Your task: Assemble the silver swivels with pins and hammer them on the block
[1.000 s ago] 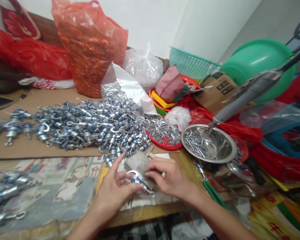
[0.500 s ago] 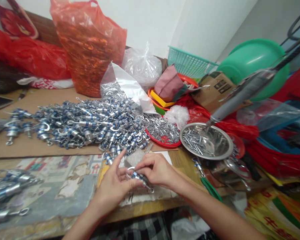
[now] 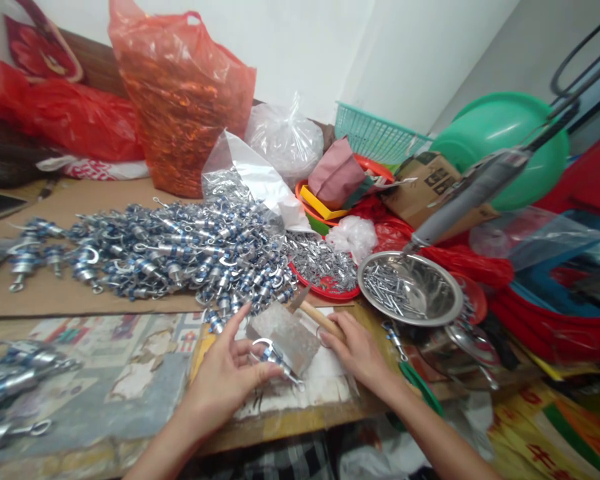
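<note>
Near the table's front edge, my left hand (image 3: pixel 233 373) holds a blue and silver metal fitting (image 3: pixel 275 358) with a hook at one end and a small ring at the other, between thumb and fingers. My right hand (image 3: pixel 353 343) is closed round the wooden handle of a hammer (image 3: pixel 323 318), whose dark head points up and left. A grey metal block (image 3: pixel 286 337) lies between the hands on a pale sheet. Behind them spreads a large pile of similar fittings (image 3: pixel 180 250).
A steel bowl of pins (image 3: pixel 437 290) and a red plate of small metal parts (image 3: pixel 337 291) stand behind my right hand. Green-handled pliers (image 3: pixel 421 387) lie to its right. More fittings (image 3: pixel 20 377) lie at the left. Bags (image 3: pixel 185 100) line the back.
My right hand has let go of the fitting, moved right and taken hold of the hammer's handle. The fitting stays in my left hand, and the metal block shows more fully.
</note>
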{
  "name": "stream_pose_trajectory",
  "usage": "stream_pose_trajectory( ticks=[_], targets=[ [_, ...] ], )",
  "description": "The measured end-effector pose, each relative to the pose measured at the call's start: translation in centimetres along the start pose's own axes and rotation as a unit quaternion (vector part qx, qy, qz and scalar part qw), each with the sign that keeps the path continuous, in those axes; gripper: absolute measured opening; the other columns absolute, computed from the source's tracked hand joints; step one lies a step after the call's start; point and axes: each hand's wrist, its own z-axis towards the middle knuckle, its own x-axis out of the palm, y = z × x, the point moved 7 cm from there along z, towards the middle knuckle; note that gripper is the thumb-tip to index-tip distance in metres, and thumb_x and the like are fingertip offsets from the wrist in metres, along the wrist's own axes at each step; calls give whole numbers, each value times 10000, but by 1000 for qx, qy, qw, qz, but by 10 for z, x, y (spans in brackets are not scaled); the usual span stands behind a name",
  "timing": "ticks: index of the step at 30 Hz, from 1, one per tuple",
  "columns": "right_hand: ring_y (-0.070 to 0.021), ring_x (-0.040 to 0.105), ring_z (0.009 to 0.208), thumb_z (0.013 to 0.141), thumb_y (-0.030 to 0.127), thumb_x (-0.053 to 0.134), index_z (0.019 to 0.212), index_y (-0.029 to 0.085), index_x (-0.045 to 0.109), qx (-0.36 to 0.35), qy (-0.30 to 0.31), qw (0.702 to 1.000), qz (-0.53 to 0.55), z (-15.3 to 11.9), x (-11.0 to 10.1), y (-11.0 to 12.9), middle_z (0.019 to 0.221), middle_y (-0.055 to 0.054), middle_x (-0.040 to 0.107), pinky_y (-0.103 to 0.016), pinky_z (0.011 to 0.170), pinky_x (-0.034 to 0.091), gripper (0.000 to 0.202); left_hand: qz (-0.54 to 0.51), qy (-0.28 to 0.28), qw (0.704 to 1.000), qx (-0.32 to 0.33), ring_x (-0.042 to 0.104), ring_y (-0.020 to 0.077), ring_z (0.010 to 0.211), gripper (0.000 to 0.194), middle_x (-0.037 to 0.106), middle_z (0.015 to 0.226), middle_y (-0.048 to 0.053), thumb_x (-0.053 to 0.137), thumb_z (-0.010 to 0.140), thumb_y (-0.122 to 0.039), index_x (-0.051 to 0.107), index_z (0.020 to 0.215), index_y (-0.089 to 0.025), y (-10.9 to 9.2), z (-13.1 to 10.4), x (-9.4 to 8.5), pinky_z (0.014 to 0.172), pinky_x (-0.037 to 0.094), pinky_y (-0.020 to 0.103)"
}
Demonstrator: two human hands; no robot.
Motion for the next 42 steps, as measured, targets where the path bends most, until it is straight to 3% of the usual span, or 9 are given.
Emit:
stream_pose_trajectory(
  ticks=[8,14,18,22,27,32,35,38,42],
  targets=[
    [-153,584,950,841,122,489,1283,343,384,-159,-108,978,86,-45,-57,57,1091,-13,600,-254,785,469,505,9,-6,1000,-4,646,193,653,1069,628,663,-28,793,465,-195,210,1360,-188,-1,-2,-1,629,510,312],
    [-182,620,806,831,66,419,1324,335,338,-179,-11,984,21,-57,-26,69,964,-45,635,-299,674,511,567,11,12,1000,-1,645,194,643,1039,638,678,-19,778,502,-199,193,1361,-184,-2,-2,3,628,503,315],
    [-180,604,887,829,50,422,1348,350,271,-189,-116,974,50,-61,-39,66,1030,-55,614,-299,724,507,618,19,0,1000,11,637,185,617,1031,632,667,-20,784,490,-205,222,1354,-169,1,-1,0,617,499,307],
    [-171,627,733,836,67,398,1329,290,347,-197,-47,979,0,-62,-26,65,900,-59,644,-272,618,522,543,3,12,1000,12,637,180,599,1030,635,678,-20,774,505,-204,199,1359,-172,4,1,1,598,496,301],
    [-167,628,820,841,62,380,1336,259,343,-218,-115,969,27,-67,-31,64,976,-71,638,-252,673,518,534,1,1,1000,4,627,167,573,1056,614,653,-42,787,478,-191,201,1355,-165,5,1,-1,566,485,279],
    [-187,623,896,854,203,444,1244,235,485,-105,-63,991,47,-40,-15,37,1045,-76,634,-278,736,521,393,-10,3,1000,3,642,179,599,981,655,656,-23,777,488,-177,270,1327,-143,4,-2,0,574,492,282],
    [-220,596,972,830,253,497,1205,189,526,-32,-61,995,67,-11,-6,17,1094,-96,622,-341,808,494,381,21,-6,1000,20,653,191,608,505,701,631,24,756,518,-214,620,994,-114,-1,-5,1,601,496,281],
    [-208,616,893,841,251,477,1118,215,598,-63,-9,997,47,20,6,13,1005,-74,658,-343,780,492,304,47,-2,997,61,636,170,544,111,715,574,41,701,599,-248,694,640,-146,-9,-8,3,566,480,250],
    [-204,574,970,863,199,405,1094,184,611,-38,-100,993,-48,77,-10,-9,1057,-92,620,-329,848,447,310,36,-23,993,107,583,126,512,101,686,581,13,661,644,-252,689,593,-170,-19,-8,0,517,456,209]
  ],
)
